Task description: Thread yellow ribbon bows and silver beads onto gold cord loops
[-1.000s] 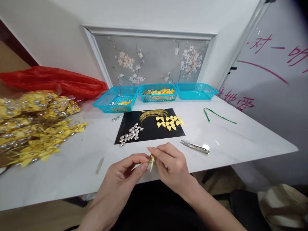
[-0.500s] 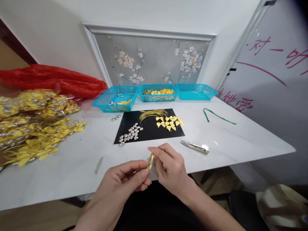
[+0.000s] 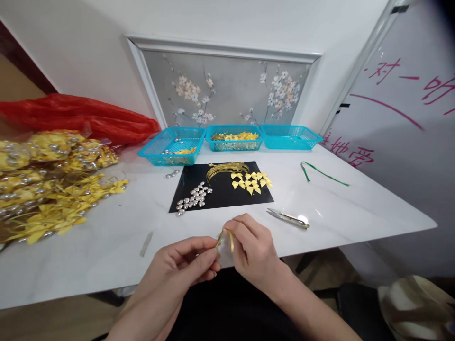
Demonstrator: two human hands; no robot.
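Observation:
A thin gold cord [image 3: 232, 240] is pinched between my two hands over the table's front edge. My left hand [image 3: 190, 265] grips one part between thumb and forefinger. My right hand [image 3: 250, 241] holds it higher up, and a short end hangs below those fingers. Just ahead lies a black mat [image 3: 216, 192] bearing silver heart-shaped beads [image 3: 194, 196], a bundle of gold cords [image 3: 227, 169] and small yellow bows [image 3: 250, 181]. To the right of my right hand rest metal thread snips [image 3: 288, 218].
Three blue baskets [image 3: 291, 142] line the back by the wall. Bagged yellow bow-and-bead pieces [image 3: 57, 199] and red mesh fabric [image 3: 78, 118] occupy the left. A green cord [image 3: 323, 174] lies at right, near a whiteboard [image 3: 398, 118]. A strip of tape [image 3: 146, 244] sits near the front.
The gold cord, earlier drawn close together between my fingers, now bends into an arch with one end hanging down. My right hand has shifted slightly right; both hands still pinch it.

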